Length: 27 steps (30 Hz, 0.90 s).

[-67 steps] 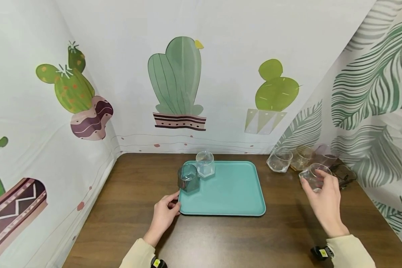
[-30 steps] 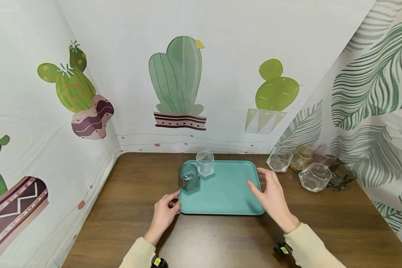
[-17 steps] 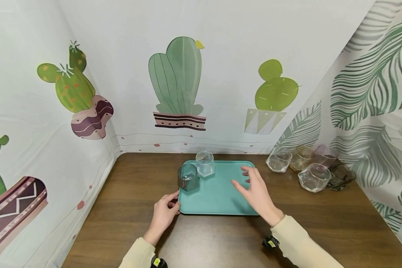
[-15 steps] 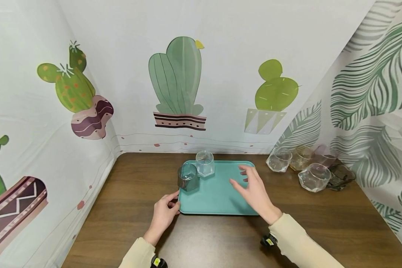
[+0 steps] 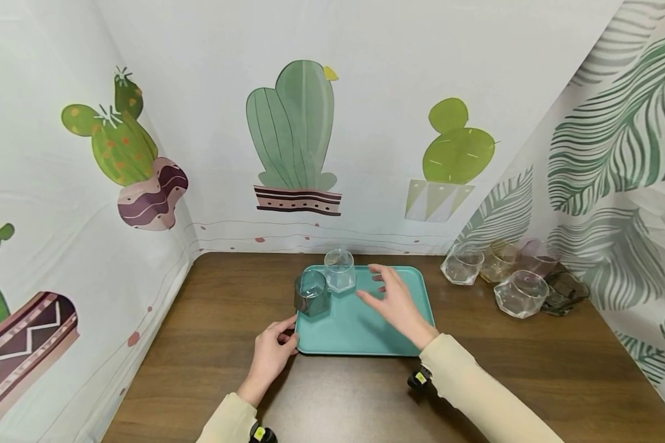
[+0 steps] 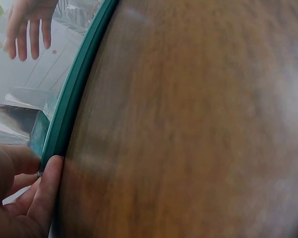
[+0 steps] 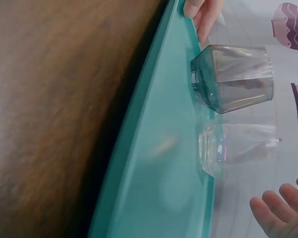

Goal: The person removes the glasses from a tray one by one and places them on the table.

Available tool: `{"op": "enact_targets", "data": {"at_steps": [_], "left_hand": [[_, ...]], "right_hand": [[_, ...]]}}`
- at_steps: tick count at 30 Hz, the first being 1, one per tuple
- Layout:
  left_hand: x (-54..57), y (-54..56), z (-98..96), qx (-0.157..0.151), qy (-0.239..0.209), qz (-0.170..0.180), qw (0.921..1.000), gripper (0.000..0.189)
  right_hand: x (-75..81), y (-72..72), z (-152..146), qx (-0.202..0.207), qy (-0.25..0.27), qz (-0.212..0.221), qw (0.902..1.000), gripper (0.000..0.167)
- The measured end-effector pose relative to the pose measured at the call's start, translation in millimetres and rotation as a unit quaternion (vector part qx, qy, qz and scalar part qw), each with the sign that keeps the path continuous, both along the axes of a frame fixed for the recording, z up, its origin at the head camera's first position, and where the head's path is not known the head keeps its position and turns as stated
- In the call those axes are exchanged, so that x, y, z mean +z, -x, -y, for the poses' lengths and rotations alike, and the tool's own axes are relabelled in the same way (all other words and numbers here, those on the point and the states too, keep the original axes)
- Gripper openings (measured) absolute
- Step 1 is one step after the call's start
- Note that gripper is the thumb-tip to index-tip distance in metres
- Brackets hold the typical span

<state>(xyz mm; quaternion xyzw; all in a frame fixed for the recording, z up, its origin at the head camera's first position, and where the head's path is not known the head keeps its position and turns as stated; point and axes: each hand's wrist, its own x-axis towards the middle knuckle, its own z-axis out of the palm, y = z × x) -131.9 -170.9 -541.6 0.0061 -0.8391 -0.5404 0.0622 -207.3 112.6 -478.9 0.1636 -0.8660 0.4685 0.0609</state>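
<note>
A teal tray (image 5: 366, 326) lies on the wooden table, with a dark grey glass (image 5: 312, 295) at its left side and a clear glass (image 5: 340, 272) behind that, both upright. My left hand (image 5: 271, 349) pinches the tray's left rim; in the left wrist view the thumb lies over the rim and the fingers sit on its outer side. Over the tray, my right hand (image 5: 396, 301) is held with fingers spread and nothing in them. Its fingertips (image 7: 260, 208) are a short way to the right of the clear glass, apart from it in the right wrist view.
At the table's back right stand several more glasses: a clear one (image 5: 463, 266), an amber one (image 5: 499, 263), a pale purple one (image 5: 540, 258), another clear one (image 5: 521, 295) and a dark one (image 5: 566, 292). A cactus-print cloth (image 5: 377, 123) hangs behind the table.
My right hand let go of the front clear glass at the right and moved left, coming over the tray towards the clear glass there. The left hand and the tray have stayed put.
</note>
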Motion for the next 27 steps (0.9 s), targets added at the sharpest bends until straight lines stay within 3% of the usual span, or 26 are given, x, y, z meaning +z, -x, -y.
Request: {"op": "enact_targets", "data": {"at_steps": [14,27], "left_hand": [[-0.4,-0.3,0.4,-0.002,0.004,-0.001,1.0,0.04],[-1.5,1.4,0.9,-0.003,0.01,-0.011,0.9999,0.041]], "right_hand": [[-14.2,41.2,27,0.018,0.018,0.068,0.9973,0.079],[-19.4,59.7,40,0.022,-0.019,0.044,0.9986,0.082]]}}
